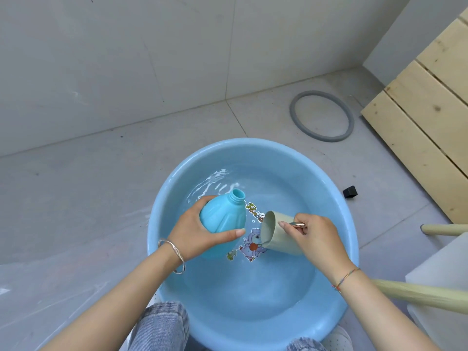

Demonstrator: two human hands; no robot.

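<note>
Fingers of the left hand: curled round the belly of the blue bottle, thumb laid across its near side, a full grip by my reading. Bottle: uncapped, tilted with the neck pointing away, held over the left-centre of the basin; I cannot tell whether its base meets the water. Right hand: fingers bent over the upper wall of the cup, pinching it together with a small shiny metal piece I cannot identify. Cup: pale green, tipped on its side, mouth facing the bottle, just beside it with a gap between. Basin: light blue, on the tiled floor, cartoon sticker on its bottom. Left wrist: metal bangle. Right wrist: thread bracelet. Floor beyond: grey ring, black block, wooden planks.
</note>
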